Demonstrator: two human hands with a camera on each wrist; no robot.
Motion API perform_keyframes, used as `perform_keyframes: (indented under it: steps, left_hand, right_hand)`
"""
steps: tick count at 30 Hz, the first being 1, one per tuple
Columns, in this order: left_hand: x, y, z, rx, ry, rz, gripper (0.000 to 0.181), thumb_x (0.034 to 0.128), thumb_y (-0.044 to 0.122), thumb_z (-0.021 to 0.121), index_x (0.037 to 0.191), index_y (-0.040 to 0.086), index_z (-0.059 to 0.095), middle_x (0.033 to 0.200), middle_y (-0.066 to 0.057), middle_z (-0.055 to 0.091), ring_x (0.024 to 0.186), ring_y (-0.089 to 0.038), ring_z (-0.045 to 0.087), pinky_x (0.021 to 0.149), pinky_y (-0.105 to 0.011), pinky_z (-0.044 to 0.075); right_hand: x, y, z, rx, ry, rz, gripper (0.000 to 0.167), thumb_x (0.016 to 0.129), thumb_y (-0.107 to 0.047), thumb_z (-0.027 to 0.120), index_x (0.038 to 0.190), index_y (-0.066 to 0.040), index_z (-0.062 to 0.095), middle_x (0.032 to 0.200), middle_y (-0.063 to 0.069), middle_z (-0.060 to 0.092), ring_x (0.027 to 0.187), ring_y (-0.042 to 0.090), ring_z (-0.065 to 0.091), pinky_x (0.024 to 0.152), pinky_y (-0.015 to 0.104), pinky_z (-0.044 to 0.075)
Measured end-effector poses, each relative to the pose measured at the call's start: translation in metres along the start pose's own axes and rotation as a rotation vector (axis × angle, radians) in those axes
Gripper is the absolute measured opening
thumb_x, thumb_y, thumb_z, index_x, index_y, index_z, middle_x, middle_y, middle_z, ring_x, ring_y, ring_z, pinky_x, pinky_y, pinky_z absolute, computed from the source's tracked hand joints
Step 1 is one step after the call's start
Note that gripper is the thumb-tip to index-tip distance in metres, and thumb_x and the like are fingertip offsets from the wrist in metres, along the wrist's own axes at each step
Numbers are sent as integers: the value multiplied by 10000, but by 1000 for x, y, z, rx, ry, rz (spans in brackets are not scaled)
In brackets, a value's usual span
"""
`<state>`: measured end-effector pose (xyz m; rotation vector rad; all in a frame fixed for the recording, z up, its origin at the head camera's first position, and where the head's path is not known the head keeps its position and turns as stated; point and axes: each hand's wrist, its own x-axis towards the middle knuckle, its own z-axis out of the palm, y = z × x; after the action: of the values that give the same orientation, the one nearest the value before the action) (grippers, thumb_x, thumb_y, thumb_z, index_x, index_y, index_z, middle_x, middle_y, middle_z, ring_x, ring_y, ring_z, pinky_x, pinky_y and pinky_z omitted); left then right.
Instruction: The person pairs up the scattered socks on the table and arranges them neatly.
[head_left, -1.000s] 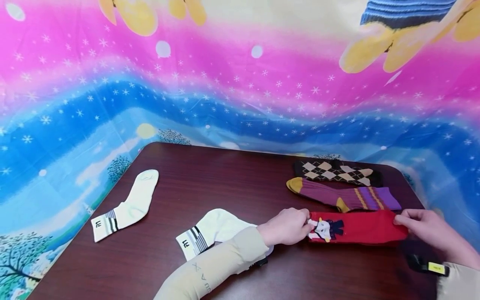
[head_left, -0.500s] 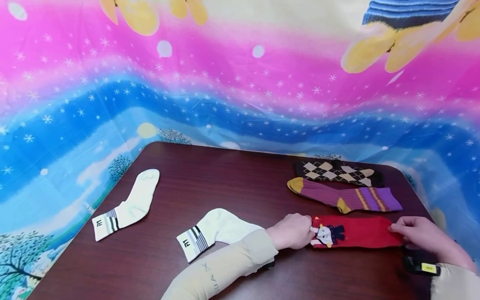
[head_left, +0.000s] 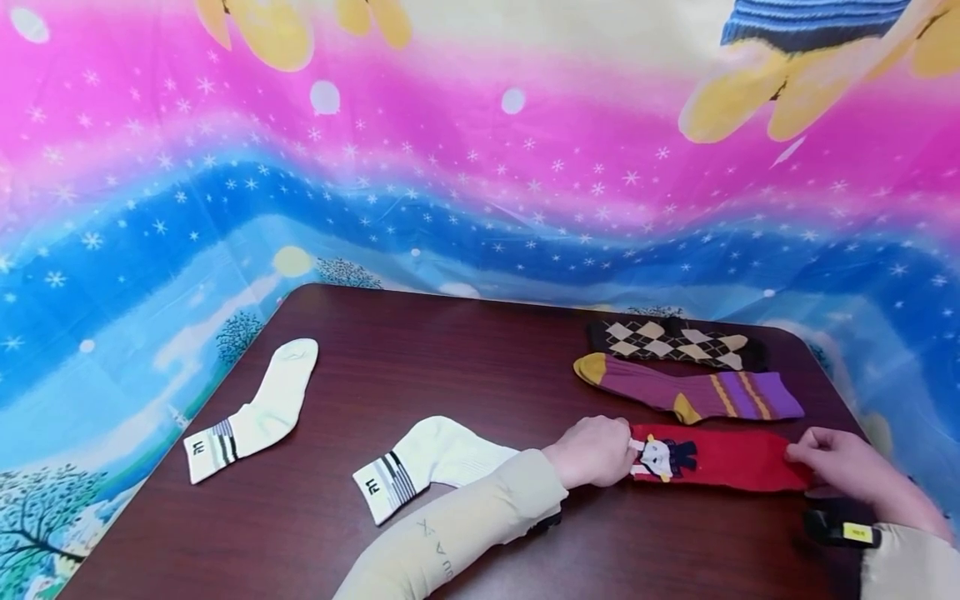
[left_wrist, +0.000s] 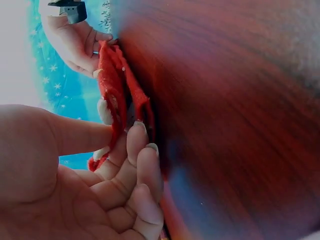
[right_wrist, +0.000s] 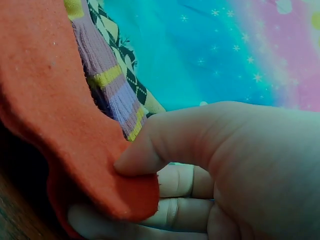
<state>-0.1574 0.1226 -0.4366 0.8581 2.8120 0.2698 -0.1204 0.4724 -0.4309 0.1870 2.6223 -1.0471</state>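
A red sock [head_left: 735,460] with a white animal figure is stretched sideways between both hands at the table's right side. My left hand [head_left: 592,452] pinches its left end, thumb on one face and curled fingers on the other in the left wrist view. My right hand [head_left: 847,462] pinches the right end between thumb and fingers [right_wrist: 175,210]. In the left wrist view the red fabric [left_wrist: 112,82] shows two layers with a gap between them. Just behind it lie a purple sock [head_left: 697,392] with yellow toe and heel and an argyle sock [head_left: 667,343].
One white striped sock [head_left: 273,396] lies at the table's left. Another white sock [head_left: 438,454] lies nearer the middle, partly hidden by the left sleeve [head_left: 465,521]. The dark wooden table [head_left: 420,358] meets a printed cloth backdrop [head_left: 450,167] along its far edge.
The left hand has shifted slightly to the right with its end of the red sock. The right hand has moved a little down, keeping its pinch. The other socks stay put.
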Motion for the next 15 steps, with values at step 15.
perform_keyframes:
  steps: [15]
  left_hand:
    - [13,9,6,127,3,-180,341,959,551,629,1093,240,587,970,101,695,829,-103,644,622,-346,499]
  right_hand:
    - [6,4,-2,-81,34,17,204,1012,-171,642,917,8,624,782,38,631,693,179,563,629,347,570]
